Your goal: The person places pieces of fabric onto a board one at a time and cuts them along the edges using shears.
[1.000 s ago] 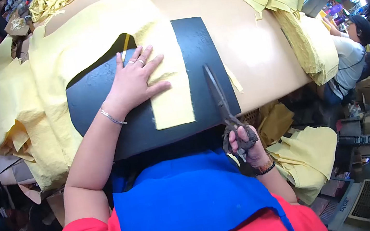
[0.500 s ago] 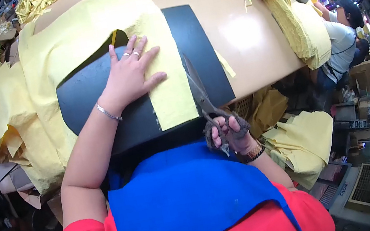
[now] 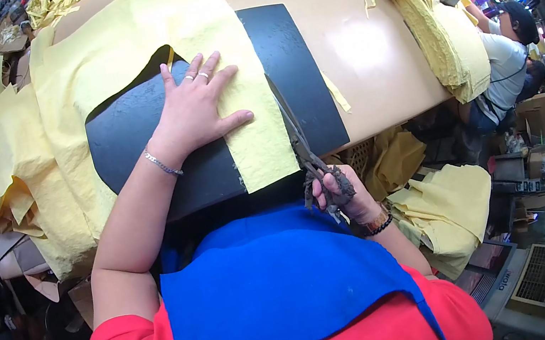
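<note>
My left hand lies flat with fingers spread, pressing on a strip of yellow leather-like sheet and partly over the dark board beneath it. In my right hand are large scissors with dark wrapped handles. Their blades point away from me along the right edge of the yellow strip and look closed or nearly so. The same sheet extends up and to the left, with an opening that bares the board.
A thick stack of yellow pieces sits at the table's right edge. A thin yellow offcut lies beside the board. More yellow material hangs below right. A person in a white shirt is at the far right.
The scissors' blades have come together, and my right hand's fingers have closed on the handles. My left hand stays on the sheet; the whole view has shifted slightly.
</note>
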